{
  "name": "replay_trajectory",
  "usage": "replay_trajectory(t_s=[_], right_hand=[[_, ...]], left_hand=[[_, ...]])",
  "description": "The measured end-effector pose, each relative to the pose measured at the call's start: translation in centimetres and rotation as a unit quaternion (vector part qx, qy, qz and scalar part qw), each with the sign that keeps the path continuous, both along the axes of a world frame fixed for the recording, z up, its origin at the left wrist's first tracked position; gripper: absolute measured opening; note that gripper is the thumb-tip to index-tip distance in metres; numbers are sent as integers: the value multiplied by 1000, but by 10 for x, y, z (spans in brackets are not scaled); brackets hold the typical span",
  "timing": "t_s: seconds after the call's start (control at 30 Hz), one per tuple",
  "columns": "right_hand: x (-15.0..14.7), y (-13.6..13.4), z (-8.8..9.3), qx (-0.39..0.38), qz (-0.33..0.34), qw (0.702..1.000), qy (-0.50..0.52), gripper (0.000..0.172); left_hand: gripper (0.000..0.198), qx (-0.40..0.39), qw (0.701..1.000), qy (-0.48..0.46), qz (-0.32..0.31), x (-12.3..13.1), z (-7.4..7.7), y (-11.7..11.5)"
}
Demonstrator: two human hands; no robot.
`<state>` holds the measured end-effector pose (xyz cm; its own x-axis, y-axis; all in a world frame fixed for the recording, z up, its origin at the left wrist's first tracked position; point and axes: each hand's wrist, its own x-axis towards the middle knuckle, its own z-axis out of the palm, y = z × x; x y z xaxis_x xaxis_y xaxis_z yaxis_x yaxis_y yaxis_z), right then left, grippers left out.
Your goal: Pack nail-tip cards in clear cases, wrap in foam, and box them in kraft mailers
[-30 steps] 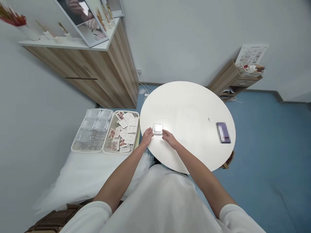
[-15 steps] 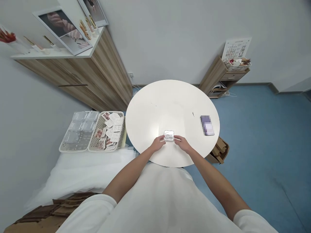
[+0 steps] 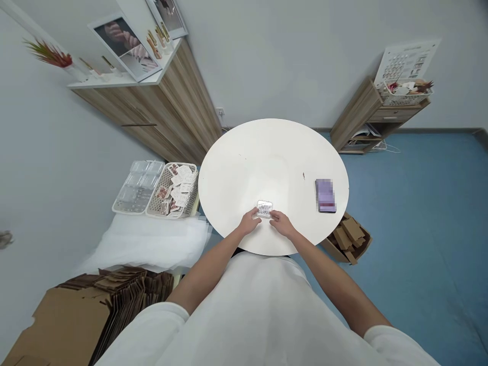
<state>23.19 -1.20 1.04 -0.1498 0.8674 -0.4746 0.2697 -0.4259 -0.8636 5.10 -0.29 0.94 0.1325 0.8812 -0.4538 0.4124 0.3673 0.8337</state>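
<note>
A small clear plastic box with silvery bits inside lies near the front of the round white table. At its left edge my left hand holds it, fingertips on the side and thumb at the near corner. My right hand has its fingers bent against the lower right side of the same box. What the bits inside are is too small to make out.
On the table's right lies a pixelated purple phone-like object. To the left stand a basket of cards and a tray of clear boxes. Flattened cardboard is at lower left; a carton of cardboard pieces sits right.
My head view has shifted, so the surroundings sit differently. The right hand has slid slightly toward the box's near right corner; both hands stay at the box.
</note>
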Motion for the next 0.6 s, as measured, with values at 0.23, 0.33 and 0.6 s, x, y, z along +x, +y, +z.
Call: replay_trajectory(t_s=[0.23, 0.33, 0.6], right_hand=[[5, -5, -4, 32, 49, 996, -74, 44], [4, -13, -4, 101, 69, 980, -154, 46], [-10, -48, -8, 257, 310, 849, -342, 29]], left_hand=[[56, 17, 996, 57, -61, 6, 2, -5], [60, 34, 990, 92, -103, 0, 3, -8], [52, 160, 921, 223, -278, -37, 4, -35]])
